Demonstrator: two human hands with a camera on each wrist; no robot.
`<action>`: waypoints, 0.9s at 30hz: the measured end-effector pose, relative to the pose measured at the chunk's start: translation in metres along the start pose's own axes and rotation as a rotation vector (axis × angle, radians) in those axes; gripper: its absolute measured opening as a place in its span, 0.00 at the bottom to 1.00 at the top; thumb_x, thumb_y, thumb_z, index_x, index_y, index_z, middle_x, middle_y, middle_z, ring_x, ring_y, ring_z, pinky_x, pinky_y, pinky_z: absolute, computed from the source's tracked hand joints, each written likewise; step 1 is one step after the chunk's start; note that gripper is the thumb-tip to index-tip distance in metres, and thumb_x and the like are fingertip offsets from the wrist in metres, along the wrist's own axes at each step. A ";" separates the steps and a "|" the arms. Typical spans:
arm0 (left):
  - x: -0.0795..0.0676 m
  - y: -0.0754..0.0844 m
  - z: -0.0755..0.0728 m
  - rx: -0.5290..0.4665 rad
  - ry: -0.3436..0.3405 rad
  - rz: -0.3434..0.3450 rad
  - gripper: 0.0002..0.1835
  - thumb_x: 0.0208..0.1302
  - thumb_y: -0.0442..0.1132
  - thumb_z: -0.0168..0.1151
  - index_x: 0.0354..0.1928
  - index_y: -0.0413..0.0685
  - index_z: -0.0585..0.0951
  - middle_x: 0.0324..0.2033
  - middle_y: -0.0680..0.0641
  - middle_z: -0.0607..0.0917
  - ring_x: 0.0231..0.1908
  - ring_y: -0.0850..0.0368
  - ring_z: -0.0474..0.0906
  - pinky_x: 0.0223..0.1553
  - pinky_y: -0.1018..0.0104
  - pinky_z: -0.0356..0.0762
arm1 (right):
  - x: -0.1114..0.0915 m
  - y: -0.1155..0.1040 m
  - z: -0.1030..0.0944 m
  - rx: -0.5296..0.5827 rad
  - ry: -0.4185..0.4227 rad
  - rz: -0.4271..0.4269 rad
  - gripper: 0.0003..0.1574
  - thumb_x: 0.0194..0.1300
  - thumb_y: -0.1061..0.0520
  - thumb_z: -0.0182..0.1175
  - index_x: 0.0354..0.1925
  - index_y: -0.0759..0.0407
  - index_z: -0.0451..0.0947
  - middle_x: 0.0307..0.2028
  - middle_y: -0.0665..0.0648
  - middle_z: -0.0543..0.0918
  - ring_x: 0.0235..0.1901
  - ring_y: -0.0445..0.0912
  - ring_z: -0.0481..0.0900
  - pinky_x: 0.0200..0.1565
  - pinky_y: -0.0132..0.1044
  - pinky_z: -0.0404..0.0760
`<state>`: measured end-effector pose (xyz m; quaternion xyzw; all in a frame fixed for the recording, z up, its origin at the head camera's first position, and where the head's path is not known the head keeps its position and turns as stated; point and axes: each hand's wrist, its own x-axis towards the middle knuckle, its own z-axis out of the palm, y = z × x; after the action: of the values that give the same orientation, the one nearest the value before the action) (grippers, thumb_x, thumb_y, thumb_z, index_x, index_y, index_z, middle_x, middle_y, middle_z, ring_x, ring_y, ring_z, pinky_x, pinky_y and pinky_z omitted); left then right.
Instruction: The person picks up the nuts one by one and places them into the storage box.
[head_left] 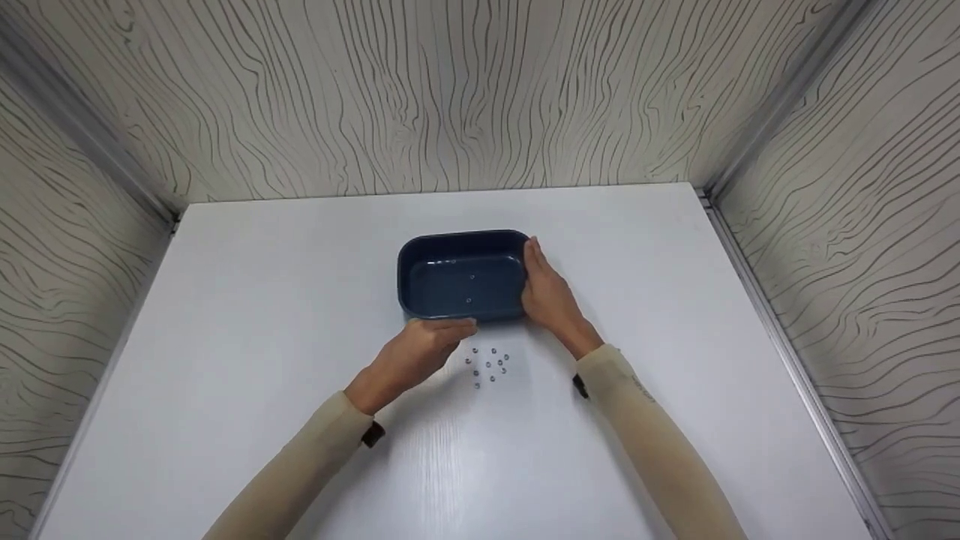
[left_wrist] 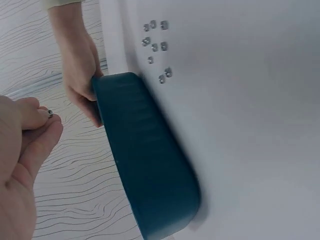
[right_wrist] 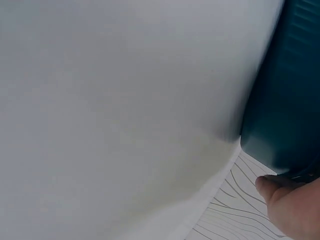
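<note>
A dark blue plastic bin [head_left: 465, 289] stands on the white table, with up to three small nuts [head_left: 472, 277] visible on its floor. My right hand [head_left: 551, 296] grips the bin's right end by the rim; the right wrist view shows the thumb at that edge. By the bin's near wall is my left hand [head_left: 424, 349]. In the left wrist view this left hand [left_wrist: 25, 145] pinches one small metal nut [left_wrist: 50, 114] between thumb and fingertip, apart from the bin's side. Several more metal nuts [head_left: 488, 364] lie scattered on the table just in front of the bin.
The white table [head_left: 285, 300] extends around the bin on every side. Wood-patterned panels [head_left: 450, 97] rise behind it and at both sides, joined by grey metal corner strips [head_left: 787, 97].
</note>
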<state>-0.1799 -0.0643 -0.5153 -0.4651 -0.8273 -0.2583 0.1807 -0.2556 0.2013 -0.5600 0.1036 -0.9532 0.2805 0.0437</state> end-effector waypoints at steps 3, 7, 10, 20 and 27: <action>0.005 -0.002 -0.004 -0.057 0.031 -0.053 0.16 0.64 0.22 0.68 0.51 0.41 0.90 0.48 0.44 0.93 0.50 0.53 0.91 0.50 0.66 0.89 | 0.000 -0.001 -0.001 -0.065 0.002 -0.012 0.38 0.77 0.66 0.41 0.81 0.72 0.48 0.83 0.70 0.51 0.83 0.60 0.52 0.83 0.52 0.58; 0.012 -0.007 -0.009 -0.116 0.071 -0.107 0.15 0.65 0.22 0.67 0.51 0.40 0.90 0.48 0.42 0.93 0.51 0.50 0.91 0.51 0.63 0.90 | 0.000 -0.005 -0.002 -0.139 0.008 -0.011 0.37 0.78 0.65 0.42 0.80 0.74 0.51 0.82 0.71 0.54 0.81 0.62 0.57 0.80 0.53 0.65; 0.018 -0.013 -0.012 -0.138 0.102 -0.145 0.15 0.65 0.22 0.67 0.51 0.40 0.90 0.49 0.41 0.92 0.51 0.49 0.91 0.51 0.62 0.90 | 0.001 -0.008 -0.002 -0.182 0.005 -0.005 0.36 0.79 0.64 0.42 0.79 0.74 0.53 0.81 0.72 0.56 0.80 0.63 0.60 0.77 0.54 0.69; 0.036 -0.030 -0.021 -0.188 0.180 -0.283 0.14 0.65 0.21 0.66 0.50 0.38 0.90 0.48 0.40 0.93 0.34 0.56 0.88 0.33 0.69 0.84 | 0.001 -0.009 -0.004 -0.266 0.021 -0.079 0.33 0.79 0.63 0.44 0.76 0.77 0.59 0.78 0.75 0.62 0.79 0.65 0.62 0.78 0.54 0.67; 0.040 -0.037 -0.024 -0.219 0.204 -0.345 0.12 0.68 0.25 0.66 0.49 0.39 0.91 0.46 0.40 0.93 0.26 0.62 0.75 0.28 0.77 0.69 | 0.003 -0.009 -0.007 -0.165 -0.001 -0.021 0.36 0.86 0.48 0.40 0.77 0.72 0.60 0.80 0.72 0.60 0.80 0.67 0.58 0.77 0.66 0.64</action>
<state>-0.2302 -0.0676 -0.4836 -0.3050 -0.8389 -0.4195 0.1651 -0.2569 0.1974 -0.5489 0.1100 -0.9720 0.2006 0.0545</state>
